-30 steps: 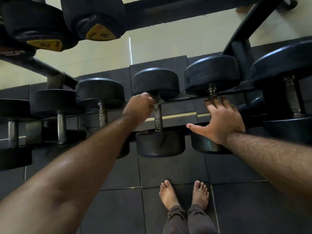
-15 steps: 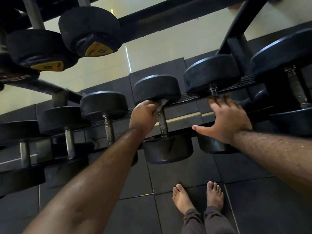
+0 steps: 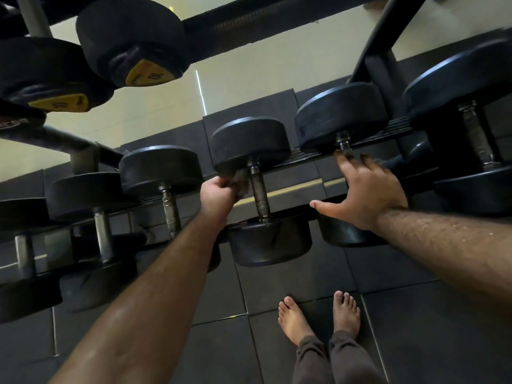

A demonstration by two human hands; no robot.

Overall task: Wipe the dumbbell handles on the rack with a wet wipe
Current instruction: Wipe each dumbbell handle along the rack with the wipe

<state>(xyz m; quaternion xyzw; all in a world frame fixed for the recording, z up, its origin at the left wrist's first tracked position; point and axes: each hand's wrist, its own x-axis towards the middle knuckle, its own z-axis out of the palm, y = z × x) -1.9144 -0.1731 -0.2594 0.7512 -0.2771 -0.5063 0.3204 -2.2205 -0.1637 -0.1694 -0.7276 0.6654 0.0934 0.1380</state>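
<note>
A row of black dumbbells lies on the lower rack rail [image 3: 293,189]. My left hand [image 3: 219,194] is closed on a greyish wet wipe [image 3: 240,180], held just left of the top of the middle dumbbell's steel handle [image 3: 259,192]. My right hand [image 3: 365,194] rests flat with fingers spread over the handle of the dumbbell to the right [image 3: 342,115]; that handle is mostly hidden under the hand. Two more steel handles [image 3: 170,209] stand to the left of my left hand.
An upper rack tier carries dumbbells with yellow end caps [image 3: 149,74] overhead at top left. A rack upright [image 3: 382,37] slants at top right, beside a larger dumbbell [image 3: 476,134]. My bare feet [image 3: 318,317] stand on dark rubber floor tiles below the rack.
My left hand with the wipe has come off the middle handle's top and now sits just left of it. The right hand has stayed on its dumbbell. The view has tilted slightly.
</note>
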